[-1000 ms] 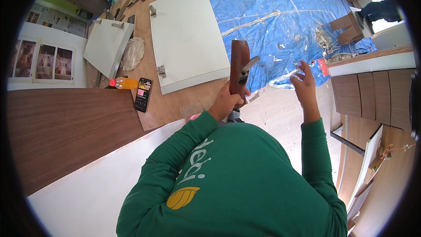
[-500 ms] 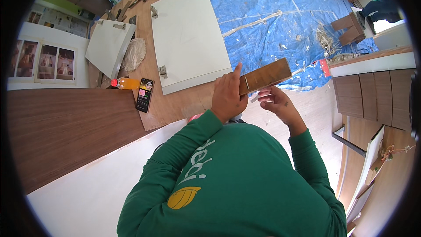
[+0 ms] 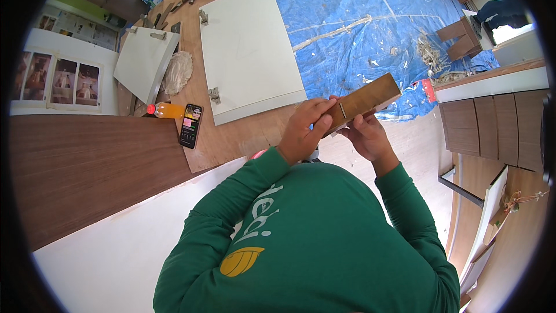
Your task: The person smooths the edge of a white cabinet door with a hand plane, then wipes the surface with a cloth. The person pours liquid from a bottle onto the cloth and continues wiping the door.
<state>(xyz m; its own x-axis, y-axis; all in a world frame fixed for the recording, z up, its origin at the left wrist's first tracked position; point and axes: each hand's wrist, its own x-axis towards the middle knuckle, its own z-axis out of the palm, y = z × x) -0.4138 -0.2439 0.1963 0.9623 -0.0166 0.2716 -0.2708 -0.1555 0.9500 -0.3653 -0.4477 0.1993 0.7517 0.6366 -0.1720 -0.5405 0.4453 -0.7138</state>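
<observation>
The left hand point(image 3: 304, 130) gripped the near end of the wooden plane point(image 3: 373, 95) and the right hand point(image 3: 370, 139) held its side, slotted face up beyond the workbench point(image 3: 231, 139)'s right edge, apparently for checking or adjusting, which called next for steady 2-handed support.

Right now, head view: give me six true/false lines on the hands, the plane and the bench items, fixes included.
1. The left hand holds the wooden plane. True.
2. The wooden plane's slotted face is turned away from the camera. False: it faces the camera.
3. The phone lies beside the bottle. True.
4. The right hand rests on the large white panel. False: it is at the wooden plane.
5. The large white panel lies on the blue sheet. False: it lies on the wooden board.
6. The bottle's cap is red. True.
</observation>
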